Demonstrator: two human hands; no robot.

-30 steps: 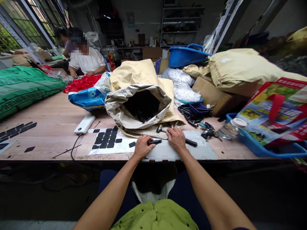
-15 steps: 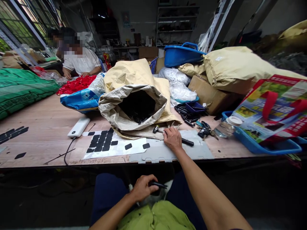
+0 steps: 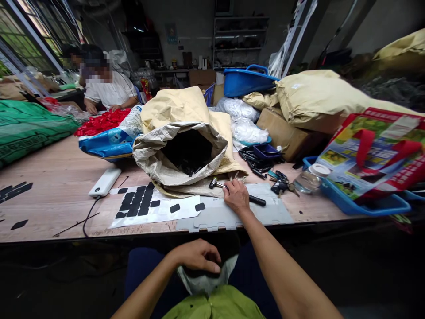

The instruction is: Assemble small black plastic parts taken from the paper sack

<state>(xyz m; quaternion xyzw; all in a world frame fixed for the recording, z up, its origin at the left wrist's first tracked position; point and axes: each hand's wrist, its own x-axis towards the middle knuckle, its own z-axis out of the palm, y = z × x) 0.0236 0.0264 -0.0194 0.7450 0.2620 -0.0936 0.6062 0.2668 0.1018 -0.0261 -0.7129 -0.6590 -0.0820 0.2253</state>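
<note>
My right hand [image 3: 236,196] lies on the table with its fingers curled over the shaft of a small hammer [image 3: 257,200], whose metal head points left. Under them is a grey plastic mat [image 3: 275,215]. My left hand [image 3: 198,256] is below the table edge, over my lap. Its fingers are curled downward above a white plastic bag [image 3: 202,280], and what they hold is hidden. An open paper sack [image 3: 156,153] holding black parts lies just behind the hammer. A white sheet with black pads [image 3: 139,204] sits left of the mat.
A white power bank [image 3: 104,181] with a cable lies at the left. Keys [image 3: 281,182], a jar [image 3: 308,180], a blue tray [image 3: 365,203] and a printed bag [image 3: 372,150] crowd the right. A person [image 3: 108,91] works at a pile of red parts [image 3: 99,122] far left.
My left hand left the table with a thin black piece, dropped to my lap and now curls over the white bag; the piece no longer shows. My right hand stayed on the hammer.
</note>
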